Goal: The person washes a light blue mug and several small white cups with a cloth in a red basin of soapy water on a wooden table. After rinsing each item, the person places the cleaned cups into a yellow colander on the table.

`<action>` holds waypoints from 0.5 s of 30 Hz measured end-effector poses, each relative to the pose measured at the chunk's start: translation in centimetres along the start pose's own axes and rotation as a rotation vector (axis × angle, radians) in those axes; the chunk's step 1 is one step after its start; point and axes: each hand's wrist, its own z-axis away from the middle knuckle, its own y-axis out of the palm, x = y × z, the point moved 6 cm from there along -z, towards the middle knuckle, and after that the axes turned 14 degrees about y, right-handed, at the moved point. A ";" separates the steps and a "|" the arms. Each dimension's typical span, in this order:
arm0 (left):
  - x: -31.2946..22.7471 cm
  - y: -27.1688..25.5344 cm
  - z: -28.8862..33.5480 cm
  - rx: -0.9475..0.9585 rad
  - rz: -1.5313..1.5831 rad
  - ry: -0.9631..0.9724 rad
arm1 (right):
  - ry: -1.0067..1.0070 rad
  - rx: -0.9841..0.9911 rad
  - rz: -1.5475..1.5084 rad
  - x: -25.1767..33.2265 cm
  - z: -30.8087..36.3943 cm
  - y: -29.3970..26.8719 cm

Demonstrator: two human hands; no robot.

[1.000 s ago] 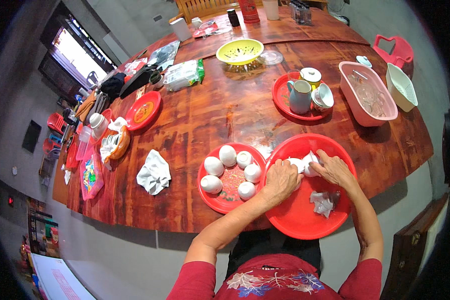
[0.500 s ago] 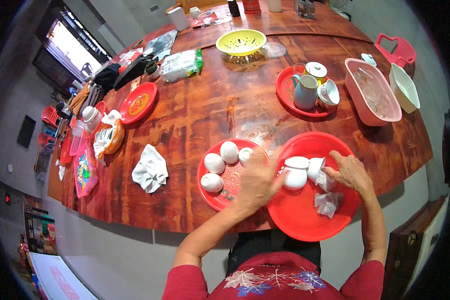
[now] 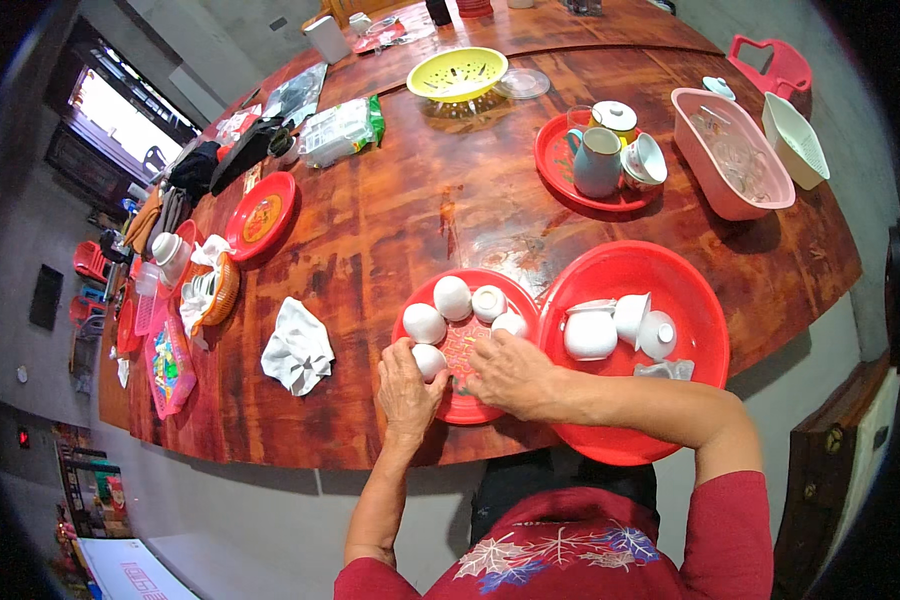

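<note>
My left hand (image 3: 408,390) grips a white cup (image 3: 428,362) that sits upside down at the near left of a round red tray (image 3: 440,408). Across the tray, my right hand (image 3: 510,378) has its fingers bent and slightly apart, with nothing visible in them. Just beyond them is another white cup (image 3: 511,323), partly hidden. More white cups (image 3: 452,298) stand along the tray's far rim. To the right, a larger red basin (image 3: 620,430) holds a white lidded bowl (image 3: 590,335), a tilted white cup (image 3: 631,318), a small white round piece (image 3: 658,335) and clear plastic wrapping (image 3: 665,370).
A crumpled white cloth (image 3: 298,345) lies left of the tray. Farther back are a red tray with a grey-blue jug (image 3: 597,163), a pink tub (image 3: 735,165), and a yellow colander (image 3: 457,74). Baskets and a red plate (image 3: 263,215) line the left side.
My left hand has moved left from between the tray and basin to the near-left cup. My right hand has left the basin and come over the tray. The view has shifted slightly.
</note>
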 end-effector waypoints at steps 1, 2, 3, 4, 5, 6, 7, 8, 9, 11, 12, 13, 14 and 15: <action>0.2 0.2 0.0 0.036 0.007 -0.011 | -0.007 0.045 0.068 0.9 -0.8 0.8; 0.4 0.2 -0.2 0.069 0.016 -0.025 | -0.016 0.090 0.141 1.5 -1.7 1.2; 0.5 0.1 -0.3 0.101 0.024 -0.039 | -0.024 0.135 0.213 2.2 -2.3 1.6; 0.6 0.4 -0.1 0.158 0.010 -0.050 | -0.017 0.275 0.319 3.0 -2.4 2.8; 0.7 0.4 -0.2 0.149 -0.025 -0.008 | 0.025 0.340 0.340 3.6 -2.8 3.9; 0.8 0.4 -0.5 0.171 -0.040 -0.030 | 0.038 0.360 0.351 4.2 -3.1 4.2; 0.8 0.4 -0.7 0.192 -0.055 -0.053 | 0.052 0.380 0.361 4.6 -3.3 4.4; 0.3 0.1 -1.1 0.200 -0.040 -0.034 | 0.062 0.380 0.414 5.0 -3.4 4.4; 0.3 0.3 -1.3 0.257 -0.049 -0.040 | 0.057 0.411 0.378 4.7 -3.6 4.6; 0.1 0.4 -1.5 0.293 -0.061 0.013 | 0.046 0.476 0.305 4.0 -4.0 4.8; 0.1 0.4 -1.4 0.282 -0.054 0.034 | -0.004 0.552 0.304 3.8 -4.2 4.7; 0.3 0.2 -1.3 0.275 -0.050 0.042 | -0.018 0.503 0.303 3.8 -4.5 4.4; 0.3 0.2 -1.3 0.275 -0.038 0.058 | -0.025 0.463 0.296 3.6 -4.4 4.5; 0.3 0.3 -1.1 0.275 -0.026 0.075 | -0.030 0.423 0.290 3.6 -4.4 4.7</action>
